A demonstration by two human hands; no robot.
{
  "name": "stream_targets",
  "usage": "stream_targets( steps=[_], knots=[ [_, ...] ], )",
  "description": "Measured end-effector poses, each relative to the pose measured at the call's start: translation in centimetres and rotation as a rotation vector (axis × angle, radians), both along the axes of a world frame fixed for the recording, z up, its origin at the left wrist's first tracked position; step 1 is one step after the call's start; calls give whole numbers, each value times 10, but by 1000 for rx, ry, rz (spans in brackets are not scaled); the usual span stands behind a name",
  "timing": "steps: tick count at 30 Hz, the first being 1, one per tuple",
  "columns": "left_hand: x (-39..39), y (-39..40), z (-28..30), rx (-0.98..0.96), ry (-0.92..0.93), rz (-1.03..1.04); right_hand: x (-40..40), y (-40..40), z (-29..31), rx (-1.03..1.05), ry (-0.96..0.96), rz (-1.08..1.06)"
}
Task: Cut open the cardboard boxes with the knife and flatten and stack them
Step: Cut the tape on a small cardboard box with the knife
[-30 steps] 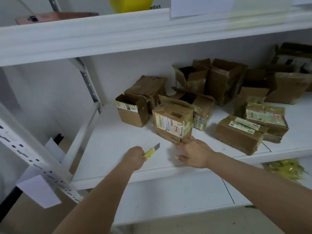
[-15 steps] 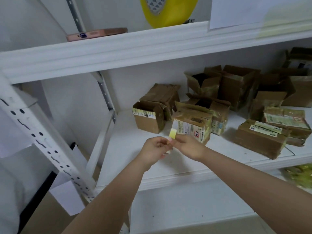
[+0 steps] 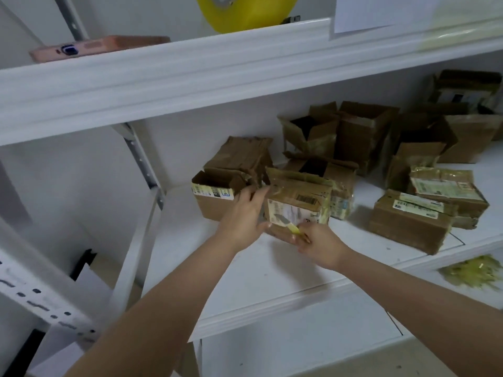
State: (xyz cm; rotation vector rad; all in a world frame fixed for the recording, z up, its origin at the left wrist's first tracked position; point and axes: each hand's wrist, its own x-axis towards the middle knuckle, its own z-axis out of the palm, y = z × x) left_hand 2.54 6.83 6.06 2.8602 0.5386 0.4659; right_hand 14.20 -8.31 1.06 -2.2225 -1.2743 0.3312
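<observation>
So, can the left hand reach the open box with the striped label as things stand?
Probably yes: the left hand is right beside the open box, with nothing between them.

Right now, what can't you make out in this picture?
Head view only:
- Knife: its handle is buried in the right hand; the blade is blurred against the box label.
- Label print: too small to read.
- Left hand: its fingertips are hidden behind the box edge.
- Tape roll: cut off by the top edge.
</observation>
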Motion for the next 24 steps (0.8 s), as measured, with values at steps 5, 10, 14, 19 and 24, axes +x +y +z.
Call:
stream_targets(
  steps=[5, 10, 14, 19, 24],
  knots=[
    [42, -9, 8, -241, 47, 11, 14, -31, 22, 207, -114, -31],
    [61, -15, 0, -575, -149, 207, 46, -36, 43, 324, -114, -297],
    [54, -24, -7, -723, -193, 294, 68, -30, 34, 262, 47, -259],
    [12, -36, -14, -843, -214, 67, 83, -28, 34, 297, 140, -141],
    [-22, -60, -5, -568, -214, 284, 79, -16, 39, 246, 71, -1]
  ],
)
